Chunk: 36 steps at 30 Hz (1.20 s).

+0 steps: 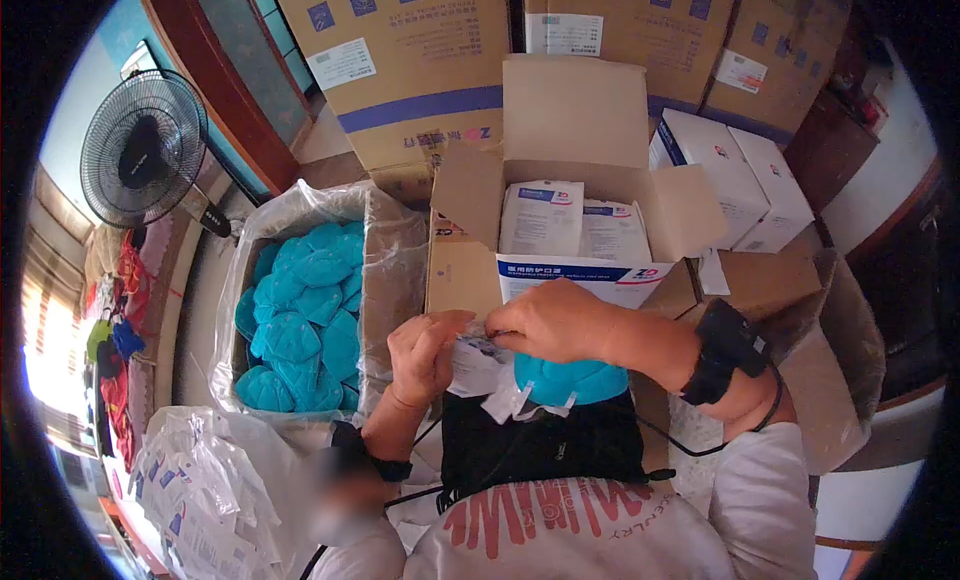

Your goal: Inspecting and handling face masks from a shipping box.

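Note:
My left hand (pixel 418 357) and my right hand (pixel 553 322) meet in front of my chest, fingers pinched at the upper edge of a small white-and-clear packet (pixel 474 367). The packet hangs between them, its edge partly hidden by my fingers. Under my right hand lies a teal face mask (pixel 570 382) with white straps, on or just above my lap. How many masks are there I cannot tell. Just beyond my hands stands an open white box (pixel 590 277) with white printed packets (pixel 543 218) upright inside.
To the left, a plastic-lined carton (pixel 390 280) holds a heap of teal masks (pixel 295 320). A clear bag of flat packets (pixel 200 490) sits at lower left. Closed white boxes (pixel 735 180) stand at right, large brown cartons (pixel 410 70) behind. A fan (pixel 143 148) is at far left.

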Tool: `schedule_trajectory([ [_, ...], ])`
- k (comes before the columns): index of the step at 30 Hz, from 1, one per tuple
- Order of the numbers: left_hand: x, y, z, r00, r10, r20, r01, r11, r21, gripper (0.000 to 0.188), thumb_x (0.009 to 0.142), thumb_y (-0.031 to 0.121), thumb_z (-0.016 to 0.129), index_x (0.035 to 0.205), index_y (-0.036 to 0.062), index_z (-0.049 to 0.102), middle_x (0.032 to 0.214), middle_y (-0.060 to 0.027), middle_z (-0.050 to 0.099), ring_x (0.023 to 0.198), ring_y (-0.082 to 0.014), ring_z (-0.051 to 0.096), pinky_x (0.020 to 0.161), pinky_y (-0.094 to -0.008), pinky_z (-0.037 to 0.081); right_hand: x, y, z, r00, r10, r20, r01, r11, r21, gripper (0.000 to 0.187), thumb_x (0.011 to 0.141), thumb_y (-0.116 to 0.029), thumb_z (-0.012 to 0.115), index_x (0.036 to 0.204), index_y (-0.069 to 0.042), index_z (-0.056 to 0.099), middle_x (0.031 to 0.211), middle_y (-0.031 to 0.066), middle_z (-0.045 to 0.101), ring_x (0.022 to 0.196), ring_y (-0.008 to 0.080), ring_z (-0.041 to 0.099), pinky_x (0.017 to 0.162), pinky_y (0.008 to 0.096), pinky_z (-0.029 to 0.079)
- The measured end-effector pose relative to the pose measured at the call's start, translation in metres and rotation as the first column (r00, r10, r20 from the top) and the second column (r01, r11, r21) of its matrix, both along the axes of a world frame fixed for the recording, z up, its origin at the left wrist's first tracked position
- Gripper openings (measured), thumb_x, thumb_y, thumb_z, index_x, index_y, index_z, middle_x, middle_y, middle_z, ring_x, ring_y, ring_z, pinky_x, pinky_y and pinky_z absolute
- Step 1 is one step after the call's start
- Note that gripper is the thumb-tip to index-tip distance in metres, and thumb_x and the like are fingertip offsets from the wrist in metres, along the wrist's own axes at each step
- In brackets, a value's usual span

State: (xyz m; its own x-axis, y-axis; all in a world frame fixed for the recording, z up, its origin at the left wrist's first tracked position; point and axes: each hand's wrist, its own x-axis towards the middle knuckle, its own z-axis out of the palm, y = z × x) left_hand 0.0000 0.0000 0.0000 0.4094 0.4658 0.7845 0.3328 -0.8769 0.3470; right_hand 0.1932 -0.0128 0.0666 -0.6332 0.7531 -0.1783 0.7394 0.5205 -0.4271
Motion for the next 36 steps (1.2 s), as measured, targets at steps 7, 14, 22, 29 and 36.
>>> schedule_trajectory([
  [7,0.009,-0.003,0.003,1.000,0.026,0.009,-0.025,0.998,-0.059,0.018,0.066,-0.005,0.048,0.082,0.0022,0.051,0.080,-0.0110,0.060,0.067,-0.0258,0.059,0.057,-0.0318,0.047,0.000,-0.003,-0.011,0.997,0.035,-0.075,-0.032,0.999,0.038,0.020,0.073,-0.026,0.049,0.082,-0.009,0.057,0.073,0.0131,0.058,0.068,0.0309,0.056,0.060,0.0407,0.044],
  [14,0.015,-0.006,0.002,0.880,0.465,0.096,-0.361,0.787,-0.501,0.008,0.080,0.004,0.043,0.083,0.0035,0.052,0.070,-0.0150,0.056,0.062,-0.0287,0.057,0.054,-0.0314,0.043,0.028,-0.004,-0.022,0.708,-0.324,-0.628,0.377,0.925,-0.053,0.023,0.079,-0.024,0.049,0.088,-0.004,0.056,0.077,0.0099,0.057,0.070,0.0199,0.055,0.064,0.0309,0.043],
  [22,-0.021,-0.010,-0.013,0.829,0.558,-0.043,-0.484,0.676,-0.556,0.018,0.085,0.016,0.040,0.080,0.0011,0.049,0.064,-0.0171,0.050,0.056,-0.0283,0.049,0.054,-0.0342,0.039,0.059,-0.002,-0.002,-0.408,-0.542,-0.735,0.266,0.699,-0.664,0.026,0.081,-0.029,0.049,0.095,-0.007,0.053,0.083,0.0031,0.054,0.077,0.0130,0.051,0.070,0.0253,0.042],
  [29,-0.280,-0.033,0.057,0.665,0.721,0.196,-0.674,0.692,-0.257,0.029,0.085,0.019,0.037,0.106,-0.0002,0.045,0.103,-0.0151,0.049,0.098,-0.0226,0.044,0.087,-0.0302,0.032,0.178,-0.025,-0.098,0.020,-0.658,-0.753,0.058,0.752,-0.656,0.030,0.080,-0.029,0.051,0.102,-0.008,0.049,0.087,0.0009,0.052,0.074,0.0110,0.049,0.065,0.0255,0.042],
  [36,-0.452,-0.195,0.092,-0.447,0.887,-0.119,-0.879,-0.460,-0.125,0.027,0.081,0.022,0.040,0.093,0.0003,0.051,0.094,-0.0219,0.053,0.091,-0.0354,0.050,0.076,-0.0373,0.040,0.177,-0.040,-0.096,-0.192,-0.740,-0.644,0.230,0.604,-0.763,0.032,0.079,-0.026,0.054,0.106,-0.011,0.048,0.087,-0.0003,0.050,0.074,0.0095,0.046,0.065,0.0236,0.040],
])
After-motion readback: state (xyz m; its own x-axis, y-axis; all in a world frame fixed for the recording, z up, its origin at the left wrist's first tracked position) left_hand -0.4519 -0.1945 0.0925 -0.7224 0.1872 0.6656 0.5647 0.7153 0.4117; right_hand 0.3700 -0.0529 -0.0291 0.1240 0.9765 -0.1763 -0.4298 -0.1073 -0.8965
